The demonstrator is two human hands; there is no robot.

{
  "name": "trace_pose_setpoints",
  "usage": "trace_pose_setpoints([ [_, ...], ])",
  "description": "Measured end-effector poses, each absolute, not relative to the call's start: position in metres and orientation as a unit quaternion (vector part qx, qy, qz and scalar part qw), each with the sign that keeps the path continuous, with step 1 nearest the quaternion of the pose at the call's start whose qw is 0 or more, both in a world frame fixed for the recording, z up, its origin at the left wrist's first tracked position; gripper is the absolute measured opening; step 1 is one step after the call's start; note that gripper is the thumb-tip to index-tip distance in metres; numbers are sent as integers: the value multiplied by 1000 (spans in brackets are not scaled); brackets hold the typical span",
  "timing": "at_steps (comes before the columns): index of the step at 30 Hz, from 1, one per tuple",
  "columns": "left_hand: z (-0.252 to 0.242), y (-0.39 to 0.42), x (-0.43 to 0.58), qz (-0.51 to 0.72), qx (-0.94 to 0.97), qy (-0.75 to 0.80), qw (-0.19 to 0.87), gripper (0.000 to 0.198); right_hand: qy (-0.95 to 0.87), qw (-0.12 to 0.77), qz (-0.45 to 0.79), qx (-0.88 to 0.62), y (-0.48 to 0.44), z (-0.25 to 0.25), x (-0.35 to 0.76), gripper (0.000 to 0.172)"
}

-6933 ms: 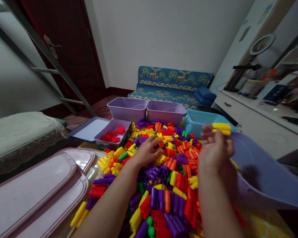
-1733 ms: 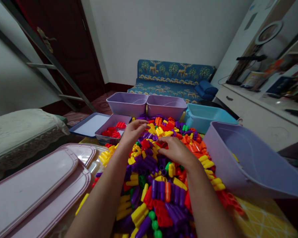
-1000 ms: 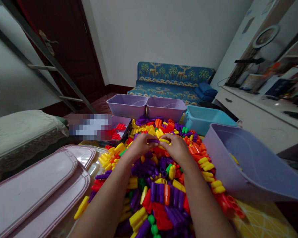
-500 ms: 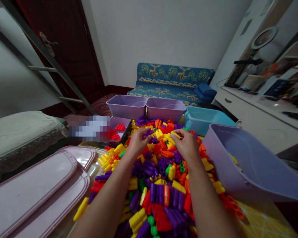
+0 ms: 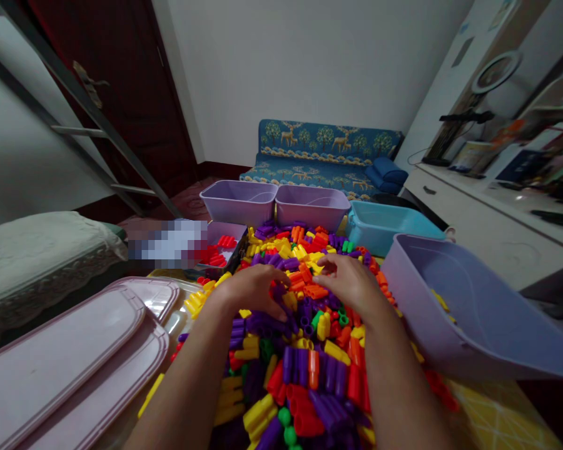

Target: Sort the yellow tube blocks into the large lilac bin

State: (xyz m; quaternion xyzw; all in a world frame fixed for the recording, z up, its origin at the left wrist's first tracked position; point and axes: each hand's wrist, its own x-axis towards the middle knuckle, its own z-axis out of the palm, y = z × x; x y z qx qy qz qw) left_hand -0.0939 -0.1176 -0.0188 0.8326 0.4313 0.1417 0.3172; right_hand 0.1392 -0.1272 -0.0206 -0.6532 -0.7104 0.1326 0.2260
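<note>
A big heap of plastic bullet-shaped building blocks (image 5: 314, 365) in purple, yellow, red, orange and green covers the table in front of me. My left hand (image 5: 258, 289) curves over the purple blocks (image 5: 268, 322) left of the middle, thumb and fingers apart, touching or just above them. To the right, my right hand (image 5: 349, 281) hovers over orange blocks (image 5: 315, 291) with its fingers spread and bent. Nothing shows in its grasp. The undersides of both hands are partly hidden.
Two purple bins (image 5: 239, 203) and a blue bin (image 5: 394, 225) line the back; a larger purple bin (image 5: 473, 312) stands right, a few yellow blocks inside. A box (image 5: 237, 232) holds red blocks. Pink lids (image 5: 75, 350) lie left. Beyond is a sofa (image 5: 328, 150).
My left hand has come nearer and lower onto the purple blocks. My right hand has let go of a yellow block and drawn slightly back, its fingers now apart.
</note>
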Motion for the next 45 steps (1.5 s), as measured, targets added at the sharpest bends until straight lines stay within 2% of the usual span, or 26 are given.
trace_pose_setpoints([
  [3, -22, -120, -92, 153, 846, 419, 294, 67, -726, 164, 100, -661, -128, -27, 146, 33],
  [8, -34, -117, -80, 165, 834, 472, 233, 65, -743, 122, 131, -645, -128, -37, 150, 55],
  [13, -47, -110, -67, 195, 830, 473, 223, 67, -744, 119, 170, -635, -127, -40, 131, 56],
  [16, -56, -104, -63, 267, 800, 461, 275, 68, -726, 176, 201, -633, -122, -45, 121, 53],
  [21, -65, -95, -61, 385, 688, 414, 455, 69, -690, 332, 327, -553, -118, -44, 119, 49],
  [25, -53, -97, -62, 471, 684, 422, 365, 54, -718, 357, 247, -543, -122, -28, 133, 41],
  [27, -42, -105, -60, 424, 723, 422, 346, 39, -702, 366, 210, -574, -124, -19, 142, 34],
  [29, -32, -115, -55, 307, 779, 408, 365, 26, -674, 395, 195, -594, -126, -13, 149, 28],
  [32, -25, -133, -41, 161, 850, 383, 324, 28, -650, 431, 188, -597, -126, -9, 152, 25],
  [37, -32, -148, -21, 50, 895, 392, 207, 41, -663, 418, 181, -594, -126, -10, 146, 21],
  [41, -38, -144, -19, 64, 880, 439, 169, 37, -671, 382, 163, -614, -123, -15, 142, 20],
  [45, -48, -128, -24, 208, 805, 532, 156, 38, -679, 347, 166, -625, -117, -29, 139, 20],
])
